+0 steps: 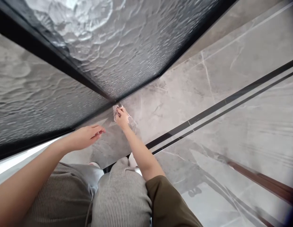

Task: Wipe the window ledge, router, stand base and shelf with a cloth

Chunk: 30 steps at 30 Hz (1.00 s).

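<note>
the right hand [122,117] is closed on a frayed pale rag [116,112], pressing it at the corner of the black glass frame [54,58], while the left hand [88,137] is open and empty, fingers loosely curved, just beside that corner. rippled glass panels [108,41] rise from the corner, marble-look tile [175,104] with a dark inlay strip [222,105] spreads away from it, and ribbed grey trousers [121,195] fill the view below it. the right hand's fingers hide most of the rag, so its shape is hard to make out.
</note>
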Available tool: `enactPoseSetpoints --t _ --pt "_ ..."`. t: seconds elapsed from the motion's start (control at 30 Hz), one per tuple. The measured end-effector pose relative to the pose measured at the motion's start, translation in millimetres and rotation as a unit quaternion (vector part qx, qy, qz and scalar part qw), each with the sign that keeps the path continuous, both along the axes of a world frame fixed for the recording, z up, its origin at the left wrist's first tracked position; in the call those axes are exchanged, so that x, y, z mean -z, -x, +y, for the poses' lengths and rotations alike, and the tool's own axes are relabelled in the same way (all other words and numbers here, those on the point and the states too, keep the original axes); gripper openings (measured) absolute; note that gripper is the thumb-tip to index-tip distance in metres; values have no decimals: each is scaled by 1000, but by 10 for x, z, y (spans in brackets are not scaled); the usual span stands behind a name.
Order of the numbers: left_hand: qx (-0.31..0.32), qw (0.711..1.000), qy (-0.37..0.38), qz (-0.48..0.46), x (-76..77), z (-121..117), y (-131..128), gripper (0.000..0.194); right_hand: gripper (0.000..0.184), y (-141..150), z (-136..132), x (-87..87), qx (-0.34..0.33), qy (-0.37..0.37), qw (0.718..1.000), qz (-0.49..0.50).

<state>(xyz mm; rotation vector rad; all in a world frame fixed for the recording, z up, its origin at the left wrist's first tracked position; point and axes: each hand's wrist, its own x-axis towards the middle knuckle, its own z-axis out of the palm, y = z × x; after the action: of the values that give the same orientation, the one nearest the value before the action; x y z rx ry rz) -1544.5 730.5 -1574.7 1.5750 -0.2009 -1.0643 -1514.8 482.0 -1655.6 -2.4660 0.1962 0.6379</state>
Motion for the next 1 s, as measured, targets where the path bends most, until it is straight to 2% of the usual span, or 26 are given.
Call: enactPoseSetpoints --t 0.03,0.1,0.17,0.23,0.3,0.4,0.57,0.67,0.73,0.8,0.9,1.0 --pt "4 1000 0 2 -6 34 18 32 42 7 69 3 -65 41 997 4" --pt "9 1000 2 7 -42 90 57 31 46 -9 192 37 -152 128 980 17" --pt "18 1000 3 12 -114 130 111 30 48 -20 280 93 -189 189 963 27" --pt "30 999 11 16 -218 164 181 30 48 25 346 154 -198 215 956 29" --pt "41 998 29 23 -330 207 265 28 47 152 424 218 -226 205 952 31" --pt "55 997 47 39 -446 321 402 26 42 472 629 334 -308 161 937 43" --pt "12 999 -28 35 -466 601 605 29 37 1083 1147 534 -432 89 895 64" --pt "4 997 -60 47 -503 698 699 29 36 1316 1436 590 -474 26 877 77" --pt "5 996 -63 60 -534 716 752 29 36 1356 1564 615 -472 -7 877 89" --pt "7 995 -62 73 -524 726 786 28 32 1292 1611 636 -434 -51 891 124" --pt "2 995 -56 81 -374 767 763 26 34 1043 1489 595 -316 -123 915 220" --pt "-48 991 -89 82 -125 802 638 22 35 723 1142 322 -147 -213 925 279"
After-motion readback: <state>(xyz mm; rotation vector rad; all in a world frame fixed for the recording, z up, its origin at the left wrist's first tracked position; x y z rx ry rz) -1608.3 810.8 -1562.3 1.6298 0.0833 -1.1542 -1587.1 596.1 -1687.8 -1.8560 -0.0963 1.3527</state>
